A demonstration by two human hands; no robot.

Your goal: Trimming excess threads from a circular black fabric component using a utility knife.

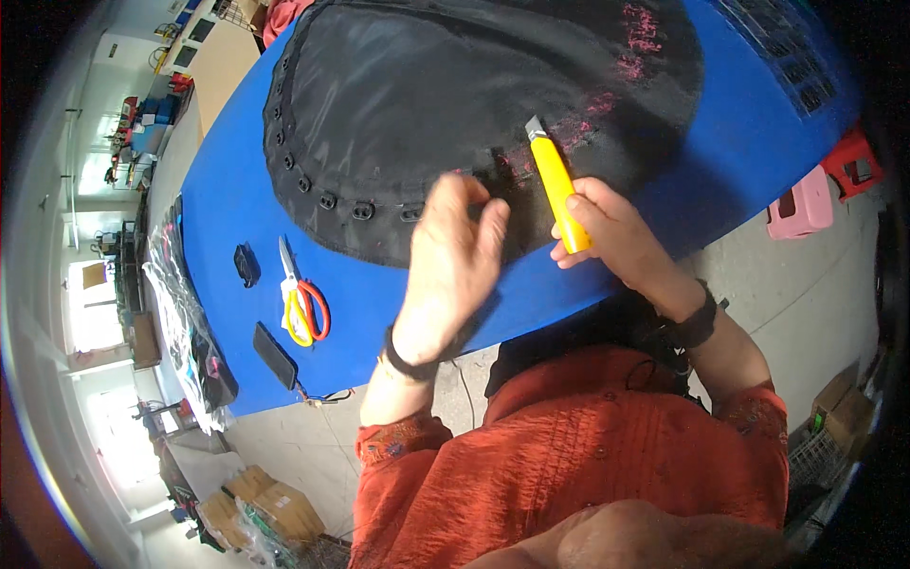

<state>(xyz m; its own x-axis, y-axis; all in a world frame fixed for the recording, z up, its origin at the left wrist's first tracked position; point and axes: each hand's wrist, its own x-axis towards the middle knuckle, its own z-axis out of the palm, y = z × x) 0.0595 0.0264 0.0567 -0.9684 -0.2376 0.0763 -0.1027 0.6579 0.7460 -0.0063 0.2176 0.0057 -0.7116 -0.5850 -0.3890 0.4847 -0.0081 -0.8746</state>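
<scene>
My right hand (611,228) is closed round the yellow handle of a box cutter (555,185), its metal blade out and pointing away over the cloth. To its left is my left hand (453,247), fingers loosely bent and thumb apart, with nothing visible in it. It hovers over or rests on the near edge of a large round piece of black fabric (398,114); I cannot tell which. A row of small black oval fittings (363,211) runs along the fabric's left and near border. Pink marks (640,38) cross its right part.
On the blue table (351,313) to the left lie scissors (301,308) with red and yellow handles, a small black object (245,265) and a dark phone-like slab (275,356) with a strap. A clear plastic bag (185,313) hangs at the left edge. Pink (801,204) and red (853,161) stools stand right.
</scene>
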